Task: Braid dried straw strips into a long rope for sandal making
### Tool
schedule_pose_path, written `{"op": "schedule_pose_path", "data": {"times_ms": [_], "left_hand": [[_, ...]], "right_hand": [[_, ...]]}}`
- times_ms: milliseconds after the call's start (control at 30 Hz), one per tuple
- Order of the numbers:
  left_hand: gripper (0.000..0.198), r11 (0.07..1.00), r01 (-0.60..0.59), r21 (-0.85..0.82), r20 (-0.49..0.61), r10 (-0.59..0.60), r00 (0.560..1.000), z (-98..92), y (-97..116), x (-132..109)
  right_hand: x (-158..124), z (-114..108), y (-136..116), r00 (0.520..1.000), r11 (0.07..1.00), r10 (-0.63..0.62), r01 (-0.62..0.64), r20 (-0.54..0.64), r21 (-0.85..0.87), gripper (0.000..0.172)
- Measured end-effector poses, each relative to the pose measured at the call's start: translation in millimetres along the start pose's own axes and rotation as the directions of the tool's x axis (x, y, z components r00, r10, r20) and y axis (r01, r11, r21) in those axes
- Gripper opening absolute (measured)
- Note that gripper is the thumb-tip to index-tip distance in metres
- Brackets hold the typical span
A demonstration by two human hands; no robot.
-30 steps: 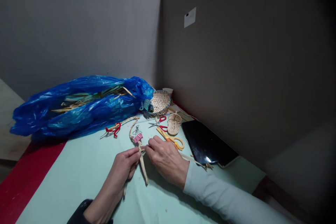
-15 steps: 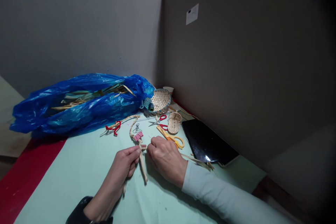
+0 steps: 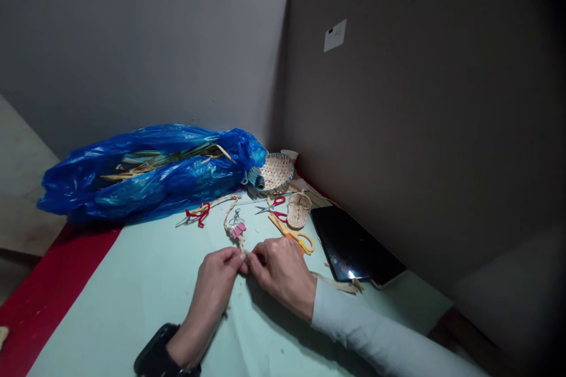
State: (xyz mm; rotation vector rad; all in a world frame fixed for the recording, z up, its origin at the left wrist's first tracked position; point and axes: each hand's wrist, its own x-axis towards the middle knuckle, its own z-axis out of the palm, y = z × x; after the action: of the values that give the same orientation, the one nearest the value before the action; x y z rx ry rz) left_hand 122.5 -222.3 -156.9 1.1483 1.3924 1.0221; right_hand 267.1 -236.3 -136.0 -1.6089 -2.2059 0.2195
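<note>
My left hand (image 3: 221, 277) and my right hand (image 3: 283, 274) meet over the pale green cloth, fingertips nearly touching. Both pinch the lower end of a braided straw cord (image 3: 229, 215); the strands between the fingers are mostly hidden. Just beyond my fingertips, a pink binder clip (image 3: 237, 231) grips the braid. The cord curves away from the clip toward a red tie (image 3: 203, 214) near the blue bag. Beside my right hand lie yellow-handled scissors (image 3: 306, 244). Farther back are red-handled scissors (image 3: 278, 216) and a small woven straw slipper (image 3: 298, 210).
A blue plastic bag (image 3: 177, 185) holding dry straw (image 3: 132, 169) lies along the back left. A woven basket (image 3: 279, 172) sits in the corner, with a dark thread spool (image 3: 260, 182) in front. A black tablet (image 3: 354, 244) and loose straw strips (image 3: 338, 284) lie on the right, by the wall.
My hands have come closer together, now pinching just below the clip. The strand that hung down between them no longer shows there. The view has shifted slightly, moving the scene rightward.
</note>
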Motion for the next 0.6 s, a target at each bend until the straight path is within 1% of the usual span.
{"op": "schedule_pose_path", "data": {"times_ms": [100, 167, 267, 367, 500, 600], "left_hand": [[0.018, 0.999, -0.032, 0.001, -0.029, 0.032, 0.999, 1.9, 0.1, -0.9], [0.016, 1.000, -0.029, -0.007, -0.036, 0.029, 0.999, 3.5, -0.1, -2.1], [0.021, 0.999, -0.008, -0.036, -0.018, 0.007, 1.000, 4.6, 0.2, -4.1], [0.023, 0.997, 0.018, -0.078, 0.024, -0.017, 1.000, 1.9, 2.4, -6.0], [0.025, 0.990, 0.037, -0.133, 0.101, -0.024, 0.995, -5.7, 5.7, -8.0], [0.024, 0.987, 0.056, -0.148, 0.129, -0.037, 0.991, -8.6, 7.0, -7.6]], "right_hand": [[-3.3, -2.5, -7.8, 1.000, 0.999, 0.013, -0.013, 0.005, -0.031, 0.029], [-5.9, -3.8, -14.0, 1.000, 0.998, 0.011, -0.010, 0.014, -0.068, 0.024], [-8.9, -5.3, -23.3, 0.998, 0.992, -0.011, 0.018, 0.058, -0.121, 0.017], [-9.1, -4.6, -32.0, 0.993, 0.981, -0.051, 0.069, 0.102, -0.181, 0.013], [-7.5, 3.6, -43.1, 0.983, 0.956, -0.101, 0.139, 0.154, -0.260, 0.019], [-10.5, 10.1, -48.7, 0.980, 0.944, -0.118, 0.160, 0.159, -0.290, 0.024]]}}
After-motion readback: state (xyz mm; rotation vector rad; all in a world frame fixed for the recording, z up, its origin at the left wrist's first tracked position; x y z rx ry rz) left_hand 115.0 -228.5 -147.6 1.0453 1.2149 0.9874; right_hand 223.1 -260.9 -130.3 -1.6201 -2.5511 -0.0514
